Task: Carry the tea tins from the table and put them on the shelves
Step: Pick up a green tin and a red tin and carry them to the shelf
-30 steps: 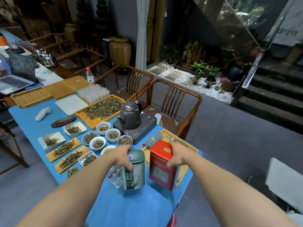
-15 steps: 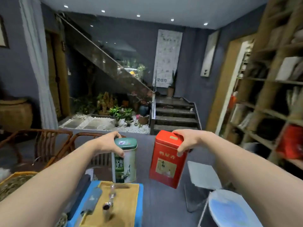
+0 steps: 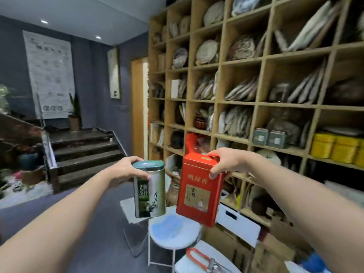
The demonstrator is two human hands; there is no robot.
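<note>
Swung right since the earlier frames: surface is out of view, shelves point(image 3: 262, 104) now fill the right half, and both tins are off the surface and airborne.

Left grip point(image 3: 126, 170) is curled over the lid end of the green tin point(image 3: 149, 191), thumb on the front face and fingers round the back. Tin hangs upright.

Right grip point(image 3: 226, 164) clamps the red tin point(image 3: 199, 192) at its top corner, thumb on the front, fingers over the lid. Tin tilts, bottom swung toward the left.

Tins sit just beside each other, apparently not touching. Both hang above a white stool point(image 3: 173, 229), short of the shelves.

Step in hand, my read: carry leg, closing on the shelves, placement pending.

Next move calls for a bay with free board. Most bays are packed with tea cakes. The bay with two grey-green tins point(image 3: 268, 137) and the one with yellow tins point(image 3: 334, 147) look like tin territory, but spare room there is hard to judge. Red tin needs levelling before set-down. Each grip holds only the top, so placing one tin at a time is probably safer.
</note>
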